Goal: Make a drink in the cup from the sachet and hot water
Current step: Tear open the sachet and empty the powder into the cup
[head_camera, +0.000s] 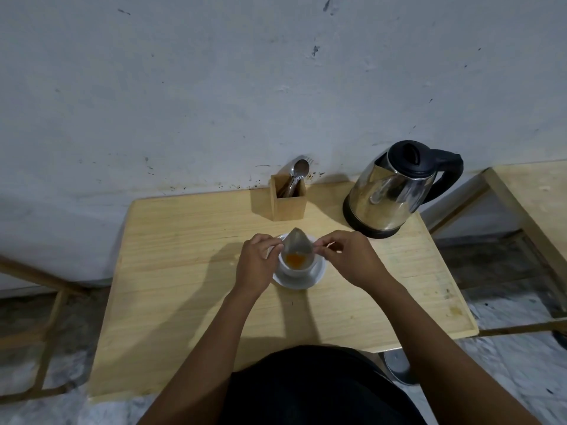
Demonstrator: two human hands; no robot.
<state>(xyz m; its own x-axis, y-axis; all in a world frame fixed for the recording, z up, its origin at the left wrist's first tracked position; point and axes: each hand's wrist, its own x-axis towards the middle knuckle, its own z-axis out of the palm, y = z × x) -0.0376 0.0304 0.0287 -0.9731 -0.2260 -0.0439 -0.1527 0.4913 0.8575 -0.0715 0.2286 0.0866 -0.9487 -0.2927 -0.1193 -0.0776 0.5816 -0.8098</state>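
A white cup (296, 269) stands on a white saucer (310, 279) in the middle of the wooden table. Orange powder (295, 259) lies in the cup's bottom. Directly over the cup a grey sachet (297, 243) is tipped, mouth downward. My left hand (257, 262) pinches the sachet's left edge and my right hand (349, 256) pinches its right edge. A steel kettle (395, 188) with a black lid and handle stands at the back right of the table, apart from both hands.
A wooden cutlery holder (288, 197) with spoons (298, 174) stands behind the cup, against the grey wall. The wooden table (184, 271) has a raised rim. A second wooden table (540, 194) is at the right, a wooden frame at the left.
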